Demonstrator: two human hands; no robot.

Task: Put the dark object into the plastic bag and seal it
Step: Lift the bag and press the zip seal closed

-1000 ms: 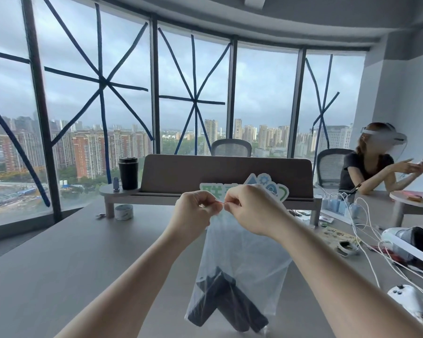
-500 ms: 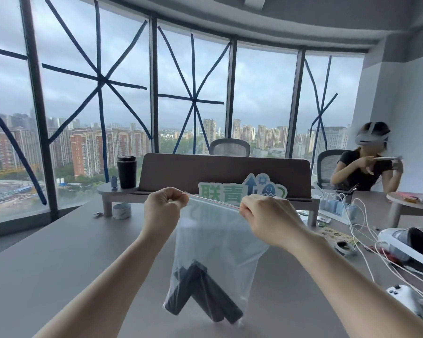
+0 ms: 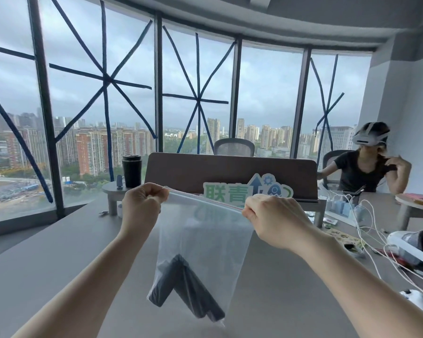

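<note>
A clear plastic bag (image 3: 203,242) hangs in the air above the grey table (image 3: 59,264). My left hand (image 3: 142,203) pinches the bag's top left corner, and my right hand (image 3: 271,215) pinches its top right corner. The zip strip is stretched taut between them. A dark folded object (image 3: 183,286), bent into an upside-down V, lies at the bottom of the bag. The bag's lower edge is at or just above the tabletop; I cannot tell whether it touches.
A brown desk divider (image 3: 230,169) with a green and blue sign (image 3: 247,191) stands behind the bag. A black tumbler (image 3: 132,170) sits on a shelf at the left. White cables (image 3: 366,230), a headset (image 3: 415,247) and small items crowd the right. A person in a headset (image 3: 369,167) sits at the far right.
My hands were together at the middle of the bag's top; they have slid apart to its two corners, pulling the top edge straight. The bag swung a little to the left.
</note>
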